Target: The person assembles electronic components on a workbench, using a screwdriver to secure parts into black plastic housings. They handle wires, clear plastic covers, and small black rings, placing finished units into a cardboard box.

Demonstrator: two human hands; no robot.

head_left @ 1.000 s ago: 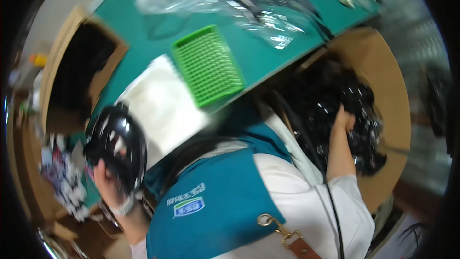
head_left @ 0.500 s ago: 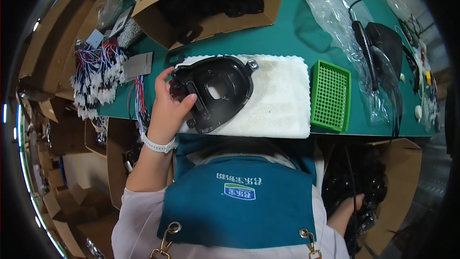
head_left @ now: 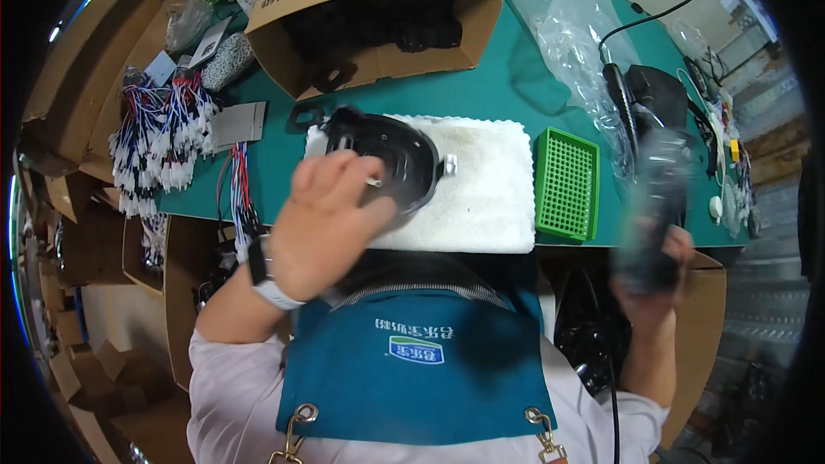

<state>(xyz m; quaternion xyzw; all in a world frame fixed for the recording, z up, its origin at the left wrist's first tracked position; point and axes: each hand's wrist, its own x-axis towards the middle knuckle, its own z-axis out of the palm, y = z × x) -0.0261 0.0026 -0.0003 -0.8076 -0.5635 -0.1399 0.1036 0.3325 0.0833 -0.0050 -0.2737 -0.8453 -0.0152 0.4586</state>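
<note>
A black plastic housing (head_left: 411, 148), rounded with a hollow middle and a small metal clip at its right side, lies on a white cloth (head_left: 485, 198). My left hand (head_left: 322, 219) is over its near left part, fingers bent and thumb apart, blurred. Whether those fingers grip the housing cannot be made out. At the right, beyond the table's near edge, my right hand (head_left: 666, 266) is closed on a dark part with a shiny, see-through-looking upper end (head_left: 657, 206). Motion smears that part, so its exact kind does not show.
A green perforated tray (head_left: 567, 185) stands right of the cloth. Behind is an open cardboard box (head_left: 369, 77) of black parts. Bundled wires (head_left: 163, 142) lie left; clear plastic film (head_left: 559, 34) and a corded black tool (head_left: 620, 103) lie right. Below right, a carton (head_left: 700, 309) holds black parts.
My right hand has risen out of the lower right carton with the dark part. My left hand has moved from the housing's left edge over its near side. The housing has turned somewhat.
</note>
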